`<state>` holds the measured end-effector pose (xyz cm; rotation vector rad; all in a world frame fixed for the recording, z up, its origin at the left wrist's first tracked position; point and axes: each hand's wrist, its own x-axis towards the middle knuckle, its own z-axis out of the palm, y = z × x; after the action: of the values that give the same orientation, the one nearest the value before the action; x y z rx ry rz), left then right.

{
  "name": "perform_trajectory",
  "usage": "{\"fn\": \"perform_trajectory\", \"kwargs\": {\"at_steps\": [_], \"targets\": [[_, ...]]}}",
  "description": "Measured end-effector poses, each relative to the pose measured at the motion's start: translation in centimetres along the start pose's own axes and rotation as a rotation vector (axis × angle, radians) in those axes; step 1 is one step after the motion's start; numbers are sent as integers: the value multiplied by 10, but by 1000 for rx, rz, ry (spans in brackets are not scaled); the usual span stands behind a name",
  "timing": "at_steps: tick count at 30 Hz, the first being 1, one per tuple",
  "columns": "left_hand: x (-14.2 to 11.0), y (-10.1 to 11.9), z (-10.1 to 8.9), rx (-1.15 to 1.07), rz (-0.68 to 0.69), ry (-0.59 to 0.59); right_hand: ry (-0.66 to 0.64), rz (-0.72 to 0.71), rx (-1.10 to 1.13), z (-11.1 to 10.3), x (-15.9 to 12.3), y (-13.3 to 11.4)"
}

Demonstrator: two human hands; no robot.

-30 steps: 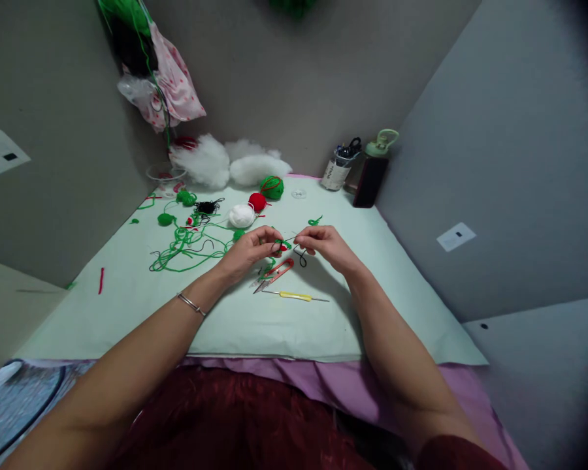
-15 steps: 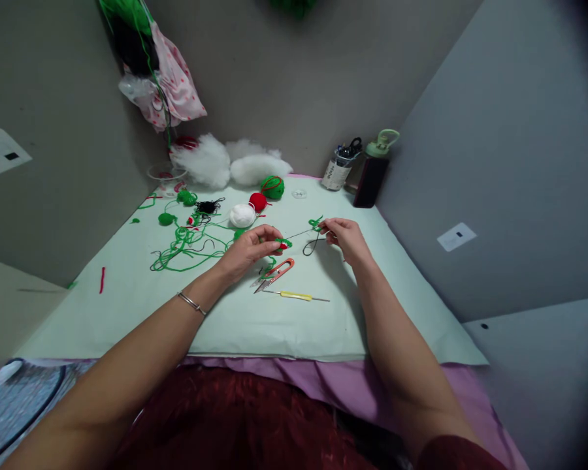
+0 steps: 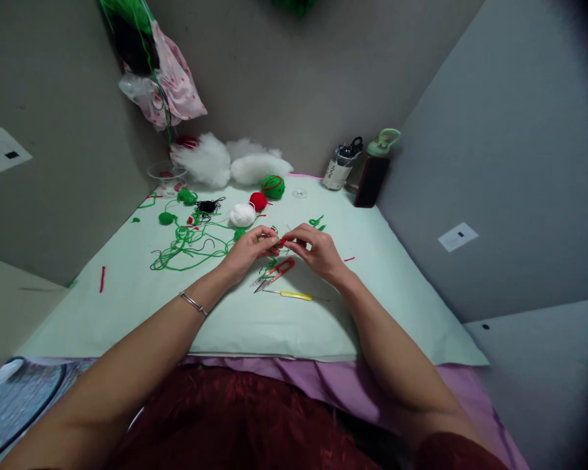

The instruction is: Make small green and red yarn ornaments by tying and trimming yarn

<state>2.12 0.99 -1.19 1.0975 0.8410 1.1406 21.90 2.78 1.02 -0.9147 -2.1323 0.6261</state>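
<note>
Just above the mat, my left hand [image 3: 249,253] pinches a small red and green crocheted piece [image 3: 282,242], mostly hidden by fingers. My right hand [image 3: 316,251] has come up against it from the other side, thumb and fingertips pressed together at the red part. What sits in that right-hand pinch is too small to make out. A thin line sticks up near the fingertips. Below the hands lie orange-handled thread snips [image 3: 281,266] and a crochet hook with a yellow grip [image 3: 295,296]. Green yarn scraps [image 3: 316,222] rest beyond my right hand.
Loose green yarn [image 3: 191,251] tangles across the left of the mat. White [image 3: 242,215], red [image 3: 258,202] and green [image 3: 273,187] yarn balls sit behind, before white stuffing [image 3: 206,163]. A pen cup [image 3: 337,171] and a bottle [image 3: 372,176] stand back right.
My right hand has moved left from the green scraps, where it drew a dark thread taut, to the crocheted piece. The thread's loop no longer shows. My left hand stays nearly in place.
</note>
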Motion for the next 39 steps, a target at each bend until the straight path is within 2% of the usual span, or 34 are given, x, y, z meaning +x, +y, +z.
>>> {"fn": "perform_trajectory", "kwargs": {"at_steps": [3, 7, 10, 15, 20, 25, 28, 39], "targets": [[-1, -2, 1, 67, 0, -22, 32, 97, 40, -1, 2, 0], [-1, -2, 1, 113, 5, -29, 7, 232, 190, -1, 2, 1], [0, -2, -1, 114, -6, -16, 15, 279, 263, 1, 2, 4], [2, -4, -4, 110, -8, 39, 121, 207, 267, -1, 1, 2], [3, -3, -4, 61, 26, 92, 182, 193, 186, -4, -1, -7], [5, -3, -5, 29, 28, 102, 152, 30, -131, -1, -2, -9], [6, -4, -6, 20, 31, 110, 140, -18, -277, 0, -3, -7], [5, -3, -6, 78, 22, 128, 127, -72, -406, 0, -4, -5]]}}
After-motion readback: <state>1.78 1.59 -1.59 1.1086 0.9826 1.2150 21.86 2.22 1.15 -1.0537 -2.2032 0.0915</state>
